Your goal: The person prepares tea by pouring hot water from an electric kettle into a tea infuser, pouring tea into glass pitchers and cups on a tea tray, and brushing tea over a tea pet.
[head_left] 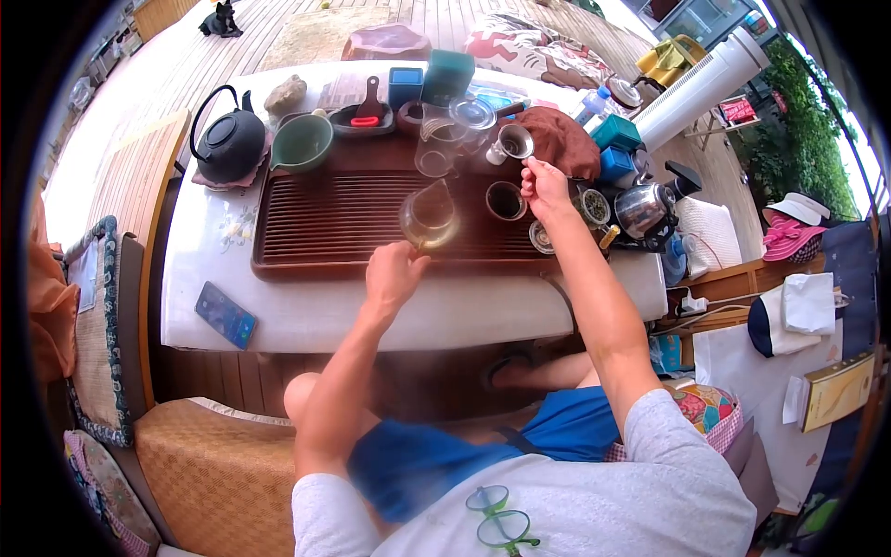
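Note:
My left hand is closed on the handle of a glass pitcher with pale liquid in it, at the front middle of a slatted brown tea tray. My right hand reaches farther over the tray's right side, fingers pinched at the near edge of a small round tea strainer. Under the strainer is a small white stand; whether the two touch, I cannot tell. Close to my right wrist sit a dark round cup and a small lidded vessel.
A black kettle and green bowl stand at the left. Behind the tray are stacked boxes and a brown cloth. A glass kettle stands right; a phone lies front left.

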Demonstrator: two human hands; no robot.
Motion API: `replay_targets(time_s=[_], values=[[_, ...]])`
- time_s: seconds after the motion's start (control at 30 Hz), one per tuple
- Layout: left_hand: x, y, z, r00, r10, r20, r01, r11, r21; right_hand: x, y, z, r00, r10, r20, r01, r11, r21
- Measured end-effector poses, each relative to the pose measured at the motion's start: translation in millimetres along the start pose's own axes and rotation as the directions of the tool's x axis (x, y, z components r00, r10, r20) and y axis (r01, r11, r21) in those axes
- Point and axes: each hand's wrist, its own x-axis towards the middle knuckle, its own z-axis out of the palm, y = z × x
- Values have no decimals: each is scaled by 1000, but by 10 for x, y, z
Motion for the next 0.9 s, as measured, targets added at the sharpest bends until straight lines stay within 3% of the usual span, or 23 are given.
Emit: replay_targets(time_s=[0.17,0.4,0.53,0.63,0.83,0.9], values=[[21,9,-8,1000,29,1,-29,1000,11,489,44,36,990,57,-126,-82,975,-207],[68,71,47,1000,16,25,-16,1000,5,574,85,-31,965,59,-257,-120,965,-231],[50,118,128,996,86,10,-86,996,22,-41,-33,-86,960,-223,-170,132,894,-428],[39,190,145,996,89,28,-91,995,50,-607,74,-338,935,-346,-74,247,788,-564],[45,215,77,999,44,14,-45,995,88,-1192,418,-768,918,-373,-134,137,616,-776],[42,206,30,1000,2,19,-4,993,114,-1228,492,-839,853,-489,-182,118,520,-846]])
